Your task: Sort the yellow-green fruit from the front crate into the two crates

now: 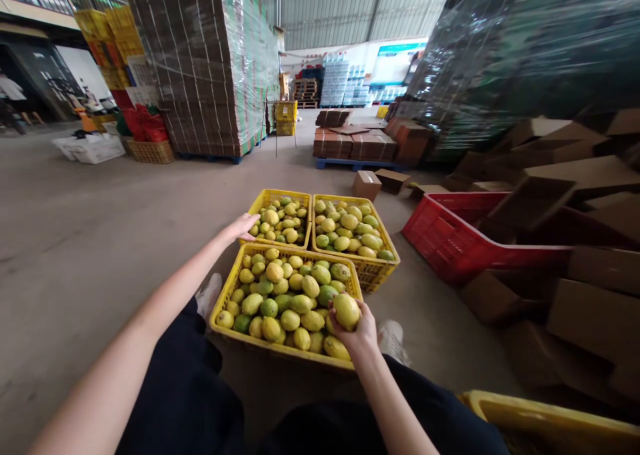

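My right hand is closed around a large yellow lemon, over the right side of the near yellow crate. That crate is full of yellow and green lemons. Over the left rim of the back left yellow crate reaches my left hand, palm down with its fingers stretched out near the lemons inside. Whether the fingertips touch a fruit is hard to make out. A back right yellow crate, also full of lemons, stands beside it.
To the right, a red crate sits among piled cardboard boxes. Another yellow crate is at the lower right. Wrapped pallet stacks rise behind, and flattened cartons lie on a blue pallet.
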`<state>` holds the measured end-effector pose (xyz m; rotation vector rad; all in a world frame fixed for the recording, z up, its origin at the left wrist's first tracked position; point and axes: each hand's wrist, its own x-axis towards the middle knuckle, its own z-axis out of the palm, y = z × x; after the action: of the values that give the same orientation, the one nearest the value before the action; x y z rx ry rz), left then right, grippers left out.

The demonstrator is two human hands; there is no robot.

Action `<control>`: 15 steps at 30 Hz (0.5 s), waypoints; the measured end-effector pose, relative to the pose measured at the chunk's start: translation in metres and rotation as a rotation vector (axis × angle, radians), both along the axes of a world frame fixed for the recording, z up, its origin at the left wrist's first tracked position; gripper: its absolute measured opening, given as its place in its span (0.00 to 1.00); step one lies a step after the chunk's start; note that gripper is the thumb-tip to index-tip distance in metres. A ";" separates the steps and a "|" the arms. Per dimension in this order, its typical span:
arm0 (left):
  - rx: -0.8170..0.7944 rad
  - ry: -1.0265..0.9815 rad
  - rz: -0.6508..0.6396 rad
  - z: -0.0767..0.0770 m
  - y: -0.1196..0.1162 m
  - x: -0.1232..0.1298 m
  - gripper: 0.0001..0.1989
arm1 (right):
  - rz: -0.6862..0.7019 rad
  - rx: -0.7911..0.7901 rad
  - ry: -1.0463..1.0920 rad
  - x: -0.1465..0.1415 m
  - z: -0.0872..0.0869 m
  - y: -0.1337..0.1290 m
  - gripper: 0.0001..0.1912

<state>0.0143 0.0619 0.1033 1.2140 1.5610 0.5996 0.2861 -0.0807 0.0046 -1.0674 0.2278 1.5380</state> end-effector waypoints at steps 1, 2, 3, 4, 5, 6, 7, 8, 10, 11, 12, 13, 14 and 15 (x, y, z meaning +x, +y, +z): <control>0.017 0.026 0.031 0.003 0.001 -0.004 0.24 | -0.004 -0.003 -0.004 0.001 0.000 0.000 0.07; 0.014 0.066 0.024 0.002 -0.002 -0.009 0.24 | -0.006 -0.003 -0.006 0.002 0.000 0.000 0.07; -0.007 0.108 -0.008 -0.002 -0.009 -0.013 0.24 | -0.006 0.000 -0.008 0.002 -0.001 0.000 0.07; -0.043 0.140 -0.048 -0.008 -0.018 -0.017 0.23 | 0.000 0.004 -0.011 0.002 -0.002 0.000 0.07; -0.089 0.170 -0.101 -0.017 -0.029 -0.020 0.22 | 0.009 0.003 -0.015 0.001 -0.003 -0.001 0.07; -0.140 0.197 -0.158 -0.028 -0.040 -0.024 0.21 | 0.021 -0.004 -0.021 0.000 -0.005 -0.003 0.07; -0.188 0.220 -0.209 -0.041 -0.050 -0.028 0.20 | 0.037 -0.015 -0.029 -0.001 -0.007 -0.004 0.07; -0.228 0.240 -0.255 -0.054 -0.059 -0.032 0.19 | 0.053 -0.032 -0.039 -0.002 -0.010 -0.007 0.07; -0.294 0.289 -0.339 -0.081 -0.073 -0.039 0.19 | 0.084 -0.073 -0.065 -0.006 -0.016 -0.012 0.07; -0.315 0.309 -0.371 -0.094 -0.078 -0.042 0.20 | 0.098 -0.093 -0.081 -0.008 -0.020 -0.015 0.06; -0.328 0.323 -0.392 -0.105 -0.082 -0.045 0.20 | 0.112 -0.116 -0.095 -0.010 -0.025 -0.018 0.06; -0.334 0.332 -0.410 -0.114 -0.085 -0.047 0.20 | 0.124 -0.142 -0.110 -0.011 -0.030 -0.021 0.05; -0.334 0.340 -0.426 -0.121 -0.088 -0.048 0.20 | 0.134 -0.168 -0.125 -0.013 -0.036 -0.024 0.04; -0.329 0.348 -0.439 -0.126 -0.090 -0.049 0.20 | 0.142 -0.191 -0.140 -0.014 -0.042 -0.027 0.04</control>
<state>-0.0348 -0.0281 -0.0228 1.3917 1.5269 -0.1577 0.2720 -0.1076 -0.0371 -1.3614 0.2086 1.5828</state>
